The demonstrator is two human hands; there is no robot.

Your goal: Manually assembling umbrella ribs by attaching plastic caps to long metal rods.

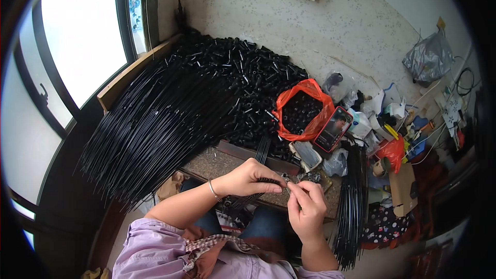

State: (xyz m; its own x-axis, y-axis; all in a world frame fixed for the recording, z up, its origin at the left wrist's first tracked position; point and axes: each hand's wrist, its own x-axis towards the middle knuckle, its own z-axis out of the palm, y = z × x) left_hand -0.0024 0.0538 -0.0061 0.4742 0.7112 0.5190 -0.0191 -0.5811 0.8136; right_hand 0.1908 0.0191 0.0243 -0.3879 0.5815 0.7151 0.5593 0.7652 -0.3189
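My left hand (pixel 250 176) is closed around a small bundle of thin black rods (pixel 263 149). The rods run from beyond the knuckles to below the palm, and a dark ridged row shows between thumb and fingers. Just to its right, my right hand (pixel 308 206) is closed in a pinch, its fingertips meeting the left fingertips. Whatever small piece lies in that pinch is too small to make out. Both hands are above the near edge of a speckled worktable (pixel 206 164). Small shiny metal bits (pixel 311 176) lie just beyond the right hand.
Long black rods (pixel 150 124) fan out at left, beside a heap of short black tubes (pixel 243 67). An orange-red bag (pixel 285 130) holds small dark parts. A phone (pixel 333 129) leans next to it. More rods (pixel 352 206) hang over the right edge, near cluttered bags.
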